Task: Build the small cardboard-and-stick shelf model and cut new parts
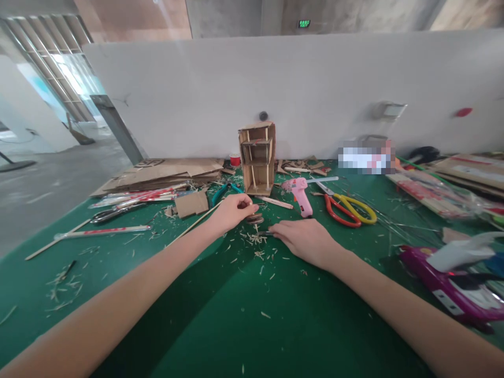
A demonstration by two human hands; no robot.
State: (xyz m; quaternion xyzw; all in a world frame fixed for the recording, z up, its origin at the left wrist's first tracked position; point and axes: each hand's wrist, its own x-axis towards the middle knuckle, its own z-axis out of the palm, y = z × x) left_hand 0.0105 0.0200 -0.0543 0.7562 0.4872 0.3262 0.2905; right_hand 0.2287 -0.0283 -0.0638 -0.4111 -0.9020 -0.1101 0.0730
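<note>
My left hand (235, 211) is closed in a pinch over the middle of the table. Right by its fingertips is a small brown roundish piece (255, 218); whether the fingers grip it or something thinner is hidden. Low on the table, my right hand (305, 239) is closed around a thin grey blade-like tool (266, 233), its tip pointing left and most of it hidden. Pale wood shavings (256, 239) lie scattered beneath and between the hands. Just behind them stands a small open cardboard shelf (258, 160) with stick posts.
A pink glue gun (301, 198) and scissors with red and yellow handles (348, 210) lie right of the shelf. Teal-handled pliers (220, 194), cardboard sheets (165, 173) and packaged sticks (106, 231) are to the left. A purple device (444, 289) sits far right.
</note>
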